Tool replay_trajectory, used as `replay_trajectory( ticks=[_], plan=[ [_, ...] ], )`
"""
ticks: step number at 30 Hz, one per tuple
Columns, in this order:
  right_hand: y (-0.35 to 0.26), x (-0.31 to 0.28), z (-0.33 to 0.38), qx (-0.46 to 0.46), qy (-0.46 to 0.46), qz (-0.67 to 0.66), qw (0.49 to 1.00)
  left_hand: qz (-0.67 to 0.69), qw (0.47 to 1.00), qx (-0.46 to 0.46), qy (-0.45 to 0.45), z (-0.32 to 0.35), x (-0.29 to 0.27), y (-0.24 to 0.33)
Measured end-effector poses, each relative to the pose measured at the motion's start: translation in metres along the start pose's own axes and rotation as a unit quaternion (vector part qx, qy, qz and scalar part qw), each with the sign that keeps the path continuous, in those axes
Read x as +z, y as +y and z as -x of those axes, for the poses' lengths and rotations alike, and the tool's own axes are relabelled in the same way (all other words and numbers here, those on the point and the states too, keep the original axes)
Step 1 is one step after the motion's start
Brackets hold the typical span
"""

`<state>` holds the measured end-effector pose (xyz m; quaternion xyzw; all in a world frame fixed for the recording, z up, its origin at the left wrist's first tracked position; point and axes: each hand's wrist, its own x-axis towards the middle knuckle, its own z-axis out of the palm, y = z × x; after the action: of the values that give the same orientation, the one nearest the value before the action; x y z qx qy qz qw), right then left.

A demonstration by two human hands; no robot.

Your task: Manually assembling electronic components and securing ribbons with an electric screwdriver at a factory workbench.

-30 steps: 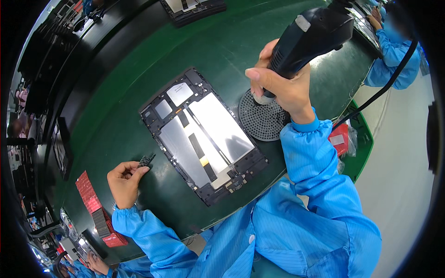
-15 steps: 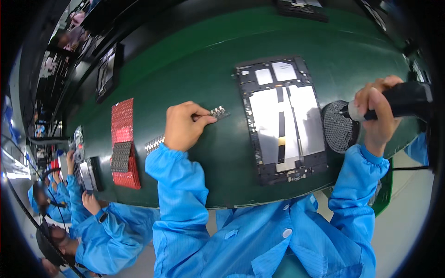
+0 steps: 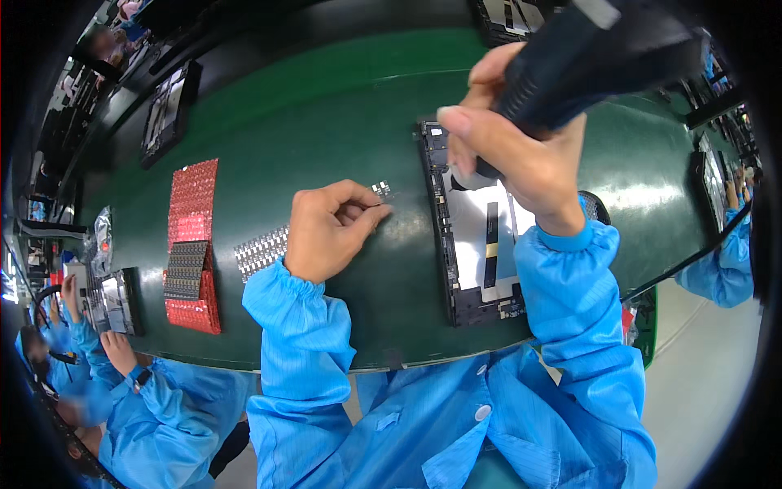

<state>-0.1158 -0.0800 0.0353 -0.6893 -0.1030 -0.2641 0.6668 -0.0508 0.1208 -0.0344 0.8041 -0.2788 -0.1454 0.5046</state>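
Observation:
My right hand (image 3: pixel 521 159) is wrapped round a black powered screwdriver (image 3: pixel 562 69), held over the upper part of an opened tablet-like device (image 3: pixel 468 306). The device has a black frame and silvery panels. The screwdriver's tip is hidden behind my fingers. My left hand (image 3: pixel 330 228) is closed in a pinch left of the device; what sits between the fingertips is too small to make out. Under and beside it lies a sheet of small metallic pieces (image 3: pixel 262 253), its far end showing past the fingers. Partly hidden behind my right wrist is a round black tray (image 3: pixel 599 210).
To the left, a dark gridded sheet (image 3: pixel 186 270) rests on red bubble wrap (image 3: pixel 192 196). More opened devices stand at the back left (image 3: pixel 169 114), back right (image 3: pixel 509 18) and near a co-worker (image 3: pixel 175 416) on the left. A cable (image 3: pixel 684 259) runs along the right side.
My right hand has carried the screwdriver left, from above the round tray to over the device. My left fingertips have shifted slightly, still pinched. The view has turned a little.

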Motion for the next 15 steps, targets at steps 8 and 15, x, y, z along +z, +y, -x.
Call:
replay_trajectory(
  ticks=[8, 15],
  plan=[
    [0.031, 0.012, -0.005, 0.034, 0.009, -0.006, 0.999, -0.024, 0.999, 0.018, -0.038, 0.001, 0.014, -0.008],
    [0.04, 0.014, -0.005, 0.032, 0.035, -0.033, 0.998, -0.032, 0.999, 0.026, -0.031, 0.001, 0.018, -0.01]
  ],
)
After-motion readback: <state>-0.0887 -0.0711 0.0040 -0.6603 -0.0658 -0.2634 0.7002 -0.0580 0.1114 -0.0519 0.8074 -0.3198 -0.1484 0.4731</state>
